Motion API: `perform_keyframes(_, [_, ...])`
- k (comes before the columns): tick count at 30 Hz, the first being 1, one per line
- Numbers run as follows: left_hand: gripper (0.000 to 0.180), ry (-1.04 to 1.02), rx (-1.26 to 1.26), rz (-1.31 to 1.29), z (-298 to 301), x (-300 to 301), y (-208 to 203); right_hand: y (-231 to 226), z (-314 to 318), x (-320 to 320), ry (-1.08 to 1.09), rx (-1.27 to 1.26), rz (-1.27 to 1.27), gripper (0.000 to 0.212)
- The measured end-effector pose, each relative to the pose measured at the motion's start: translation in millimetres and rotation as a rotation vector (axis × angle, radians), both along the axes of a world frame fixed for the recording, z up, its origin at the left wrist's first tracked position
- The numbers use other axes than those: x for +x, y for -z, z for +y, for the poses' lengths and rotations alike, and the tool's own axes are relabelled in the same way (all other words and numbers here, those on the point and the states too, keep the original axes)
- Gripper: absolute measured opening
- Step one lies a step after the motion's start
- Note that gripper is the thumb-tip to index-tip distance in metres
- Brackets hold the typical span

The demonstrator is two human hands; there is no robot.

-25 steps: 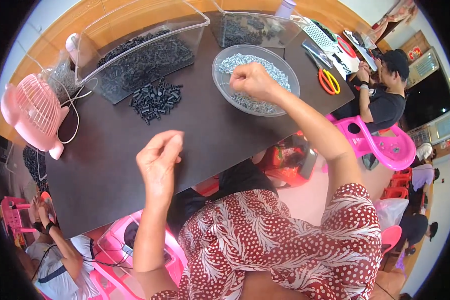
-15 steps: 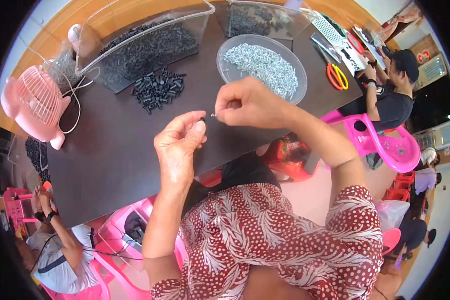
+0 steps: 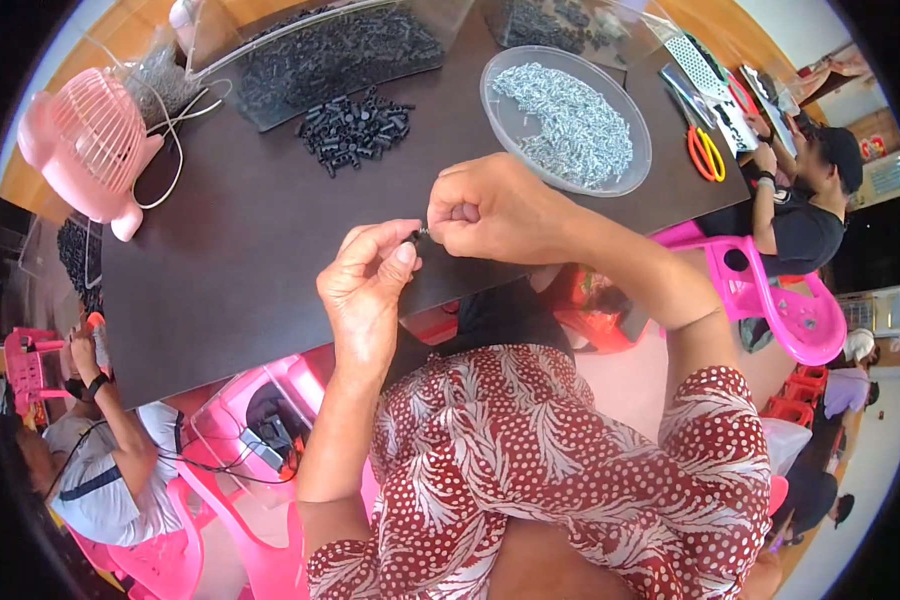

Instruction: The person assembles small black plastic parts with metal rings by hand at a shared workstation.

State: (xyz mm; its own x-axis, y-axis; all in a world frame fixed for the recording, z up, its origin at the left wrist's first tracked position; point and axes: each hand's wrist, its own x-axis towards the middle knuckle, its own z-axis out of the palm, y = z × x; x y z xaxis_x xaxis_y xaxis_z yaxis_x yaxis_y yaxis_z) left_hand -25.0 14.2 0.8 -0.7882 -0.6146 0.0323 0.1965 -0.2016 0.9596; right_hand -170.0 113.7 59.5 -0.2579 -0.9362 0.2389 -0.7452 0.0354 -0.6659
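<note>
Above the near part of the dark table, my left hand [image 3: 363, 290] is closed, pinching a small black plastic piece [image 3: 412, 239] between thumb and fingertips. My right hand [image 3: 495, 212] has its fingers curled in, pinching a small silver screw [image 3: 424, 232] that meets the black piece. The fingers partly hide both parts. Beyond my left hand lies a pile of similar black pieces [image 3: 354, 130]. A clear oval tray [image 3: 497, 120] holding many small silver screws [image 3: 580, 125] sits beyond my right hand.
Clear bins [image 3: 345, 55] of black pieces stand at the back. A pink fan [image 3: 90, 150] with a white cable is at left. Scissors with orange and yellow handles [image 3: 707, 155] lie right. A person in black [image 3: 800, 220] works at right, another in white [image 3: 120, 455] at lower left.
My hands have come together: the screw in my right hand, a little apart from the black piece before, now meets it. The whole view has shifted slightly, moving the tabletop things up and right.
</note>
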Motion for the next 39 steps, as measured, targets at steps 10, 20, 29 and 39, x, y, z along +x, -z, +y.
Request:
perform_keyframes(10, [0.017,-0.011,-0.177,0.078,1.0,7.5,3.5,-4.3,-5.9,0.8,-0.036,0.293,-0.383,0.010])
perform_keyframes(20, [0.020,-0.035,0.180,0.104,0.4,10.8,5.9,1.0,-8.8,10.9,0.126,0.248,-0.577,0.014])
perform_keyframes(29, [0.018,-0.075,0.253,0.166,-7.0,16.3,2.7,10.2,-12.3,33.3,0.072,0.011,-0.287,0.014])
perform_keyframes(39, [0.012,-0.001,0.493,0.182,-13.7,23.4,0.7,14.8,-21.9,37.4,0.013,-0.165,-0.118,0.012])
